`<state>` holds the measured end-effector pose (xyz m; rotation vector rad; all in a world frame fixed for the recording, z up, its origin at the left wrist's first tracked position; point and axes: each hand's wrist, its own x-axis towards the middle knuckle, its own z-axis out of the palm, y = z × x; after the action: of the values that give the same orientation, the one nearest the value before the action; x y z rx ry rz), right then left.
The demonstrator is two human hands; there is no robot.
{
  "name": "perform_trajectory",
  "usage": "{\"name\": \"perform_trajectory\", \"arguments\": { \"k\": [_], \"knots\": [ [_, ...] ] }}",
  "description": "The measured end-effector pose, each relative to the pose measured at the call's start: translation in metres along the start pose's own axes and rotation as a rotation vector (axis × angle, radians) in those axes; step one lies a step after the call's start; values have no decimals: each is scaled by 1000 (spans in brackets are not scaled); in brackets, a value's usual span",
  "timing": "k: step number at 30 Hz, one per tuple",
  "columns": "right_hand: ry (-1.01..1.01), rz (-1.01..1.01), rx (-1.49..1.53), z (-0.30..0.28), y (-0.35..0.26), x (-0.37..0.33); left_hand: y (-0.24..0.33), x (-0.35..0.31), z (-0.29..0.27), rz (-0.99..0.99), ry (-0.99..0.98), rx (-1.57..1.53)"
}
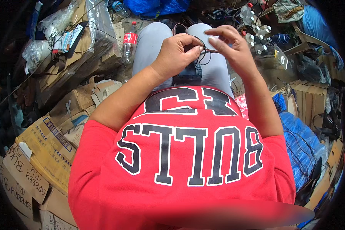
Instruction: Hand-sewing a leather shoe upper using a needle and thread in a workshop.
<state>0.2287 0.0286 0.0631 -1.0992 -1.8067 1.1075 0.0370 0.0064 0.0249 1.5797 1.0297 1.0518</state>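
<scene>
"What's nearest?"

"Red knit shirt [92, 191], then smooth grey trousers [147, 46]. Above the trousers, towards their far edge: a thin, looped dark cord [211, 51]."

"How will it handle?"

"Probably light and limp; pinch it beside the loop. The left hand [180, 50] pinches it; the right hand [235, 46] has its upper fingers spread; whether it grips, I can't tell."

"Beyond?"

"1 clear plastic bottle [129, 48], red-capped."
</scene>
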Motion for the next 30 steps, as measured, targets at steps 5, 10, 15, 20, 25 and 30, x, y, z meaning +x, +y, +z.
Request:
{"name": "perform_trajectory", "arguments": {
  "k": [5,10,15,20,25,30],
  "knots": [
    [-24,-132,-236,14,-3,7,-3,2,1,46,27,49],
    [78,-157,-183,29,6,9,-5,3,0,4,82,-71],
    [112,26,-31,36,20,18,3,4,0,-15,14,68],
    [218,65,483,31,12,44,8,16,0,81,55,139],
    [392,70,682,13,33,76,8,18,5,242,27,170],
    [646,194,1018,-26,-21,104,14,7,-6,37,40,32]
  ]
}}
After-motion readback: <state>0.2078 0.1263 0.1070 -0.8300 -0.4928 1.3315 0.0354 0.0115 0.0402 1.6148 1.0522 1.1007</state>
